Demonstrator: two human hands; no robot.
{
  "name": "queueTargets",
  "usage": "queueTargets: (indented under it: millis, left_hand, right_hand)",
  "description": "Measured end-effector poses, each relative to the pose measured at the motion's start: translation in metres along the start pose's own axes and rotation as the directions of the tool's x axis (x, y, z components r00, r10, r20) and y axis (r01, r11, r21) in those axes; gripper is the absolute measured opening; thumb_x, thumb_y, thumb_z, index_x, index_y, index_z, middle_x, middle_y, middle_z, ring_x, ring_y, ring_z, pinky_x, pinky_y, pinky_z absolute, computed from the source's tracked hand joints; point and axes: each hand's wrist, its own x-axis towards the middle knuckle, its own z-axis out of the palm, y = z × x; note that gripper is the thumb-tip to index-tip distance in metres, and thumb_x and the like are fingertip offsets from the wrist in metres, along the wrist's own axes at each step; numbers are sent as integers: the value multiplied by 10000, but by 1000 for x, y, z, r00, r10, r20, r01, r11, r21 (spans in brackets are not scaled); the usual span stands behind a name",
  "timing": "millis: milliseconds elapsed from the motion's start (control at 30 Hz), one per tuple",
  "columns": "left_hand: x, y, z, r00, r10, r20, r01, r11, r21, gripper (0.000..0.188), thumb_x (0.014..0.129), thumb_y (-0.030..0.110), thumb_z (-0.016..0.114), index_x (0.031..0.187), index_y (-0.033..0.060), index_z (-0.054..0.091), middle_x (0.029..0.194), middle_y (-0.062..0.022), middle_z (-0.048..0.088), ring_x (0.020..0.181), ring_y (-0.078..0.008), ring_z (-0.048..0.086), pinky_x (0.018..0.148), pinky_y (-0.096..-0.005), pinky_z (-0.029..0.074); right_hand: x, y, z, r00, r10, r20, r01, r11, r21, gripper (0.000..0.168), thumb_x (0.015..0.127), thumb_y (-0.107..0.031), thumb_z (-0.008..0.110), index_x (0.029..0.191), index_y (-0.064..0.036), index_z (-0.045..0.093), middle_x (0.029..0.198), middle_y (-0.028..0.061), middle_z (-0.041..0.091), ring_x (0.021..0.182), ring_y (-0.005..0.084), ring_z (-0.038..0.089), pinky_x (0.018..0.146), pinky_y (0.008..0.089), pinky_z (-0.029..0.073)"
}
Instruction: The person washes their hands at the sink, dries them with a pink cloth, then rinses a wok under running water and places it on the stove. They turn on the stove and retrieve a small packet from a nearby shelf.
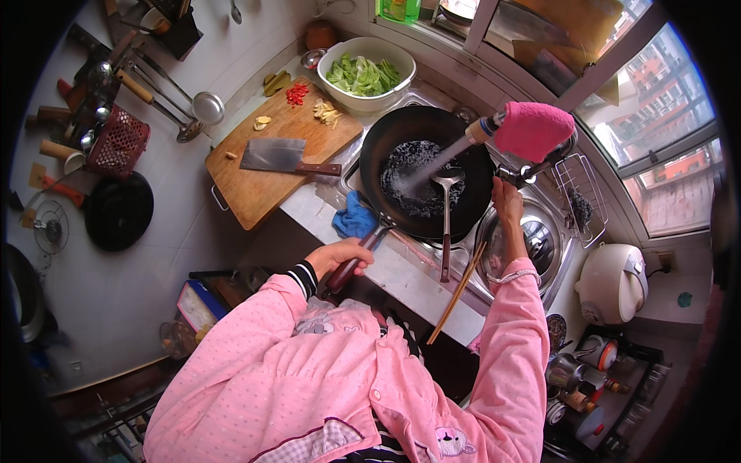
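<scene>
My left hand (pixel 343 259) is closed around the handle of a black wok (pixel 376 144), which rests over the sink. Water streams from the faucet (pixel 483 128) into the wok and foams at its bottom. A metal spatula (pixel 446 226) lies in the wok, its handle over the near rim. My right hand (pixel 507 199) is at the faucet's lever, its fingertips partly hidden; whether it grips the lever is unclear. A pink cloth (pixel 535 130) hangs over the faucet. Wooden chopsticks (pixel 457 292) lie across the counter edge right of the spatula.
A cleaver (pixel 273 155), chopped red peppers and sliced garlic or ginger lie on a wooden cutting board (pixel 231 191). Behind it stands a white basin (pixel 370 104) of leafy greens. A blue cloth (pixel 354 215) touches the counter left of the wok. A metal lid (pixel 537 240) and rice cooker (pixel 611 283) are right.
</scene>
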Motion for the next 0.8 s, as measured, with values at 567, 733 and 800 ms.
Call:
queueTargets:
  millis: [567, 733, 800]
  left_hand:
    - [-7, 5, 8, 1000, 0, 4, 0, 1000, 12, 166, 728, 12, 626, 706, 42, 465, 561, -47, 483, 424, -137, 476, 470, -271, 453]
    - [-8, 6, 9, 1000, -9, -2, 9, 1000, 23, 165, 729, 8, 622, 707, 43, 462, 561, -44, 483, 425, -137, 478, 474, -272, 455]
    - [-8, 6, 9, 1000, -11, -5, 11, 1000, 19, 165, 730, 7, 621, 707, 43, 461, 561, -43, 484, 426, -137, 479, 476, -272, 455]
  right_hand:
    - [-3, -1, -2, 1000, -14, -22, 13, 1000, -13, 470, 894, -503, 451, 794, -79, 627, 792, 156, 653, 844, 393, 613, 716, 493, 466]
    - [-4, 0, -1, 997, -57, -47, 56, 998, -25, 472, 893, -508, 450, 791, -82, 626, 793, 177, 647, 835, 405, 609, 699, 504, 465]
    - [-5, -1, -2, 997, -59, -50, 58, 998, -30, 473, 893, -510, 450, 789, -84, 626, 794, 182, 646, 834, 408, 608, 698, 505, 464]
